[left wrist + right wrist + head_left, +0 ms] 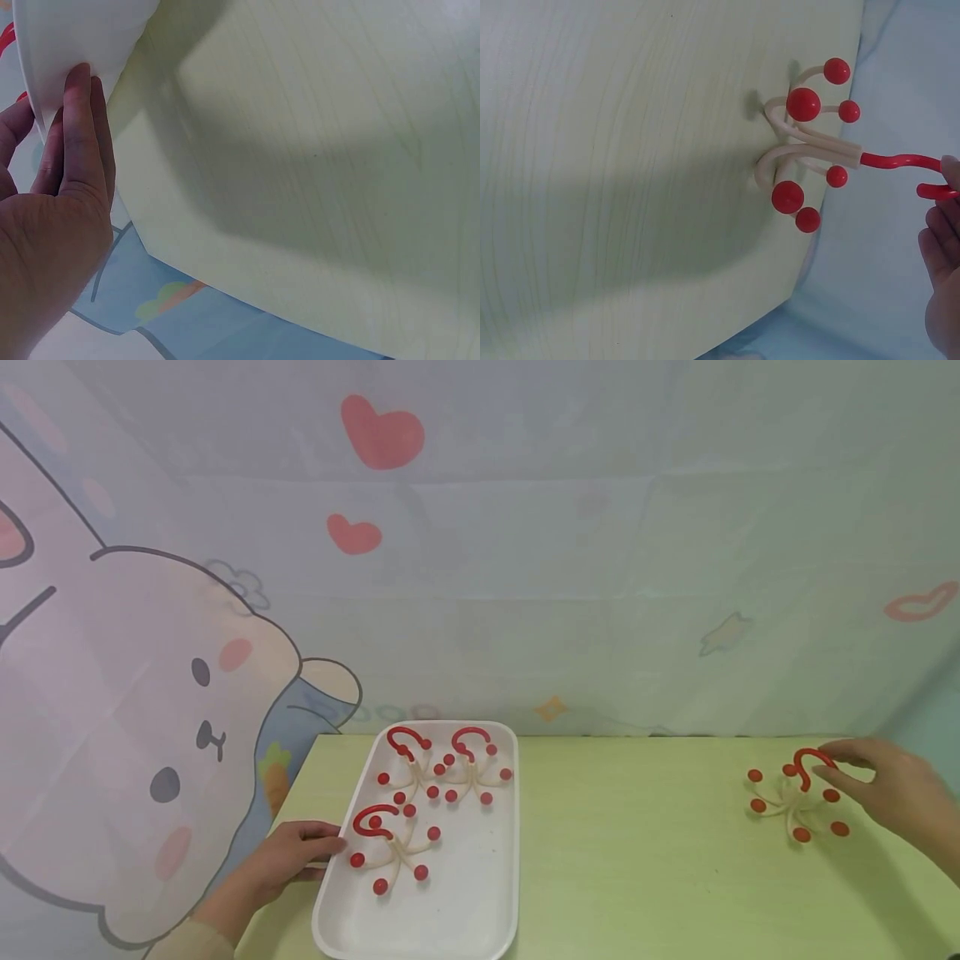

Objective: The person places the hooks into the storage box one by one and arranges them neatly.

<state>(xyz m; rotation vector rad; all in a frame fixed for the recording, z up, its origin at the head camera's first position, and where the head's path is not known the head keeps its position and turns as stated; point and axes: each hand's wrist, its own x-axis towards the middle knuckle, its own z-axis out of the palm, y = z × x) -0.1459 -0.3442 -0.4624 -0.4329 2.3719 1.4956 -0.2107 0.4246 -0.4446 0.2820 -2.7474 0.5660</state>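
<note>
My right hand point(888, 777) pinches the red hook at the top of a multi-arm hanger point(791, 806) at the table's right side. This hanger has several curved cream arms tipped with red balls. In the right wrist view, the hanger point(810, 150) has its arms by the tabletop; I cannot tell whether they touch it. My left hand point(296, 853) holds the left rim of a white tray point(468, 918), thumb at the rim and fingers point(79, 127) against its outer side. Three similar hangers lie in the tray: back left point(412, 767), back right point(472, 768) and further forward point(397, 845).
The pale green wood-grain table point(622, 843) stretches between the tray and the right-hand hanger. A cloth backdrop point(525, 643) with a printed rabbit and hearts hangs behind the table's back edge and to its left.
</note>
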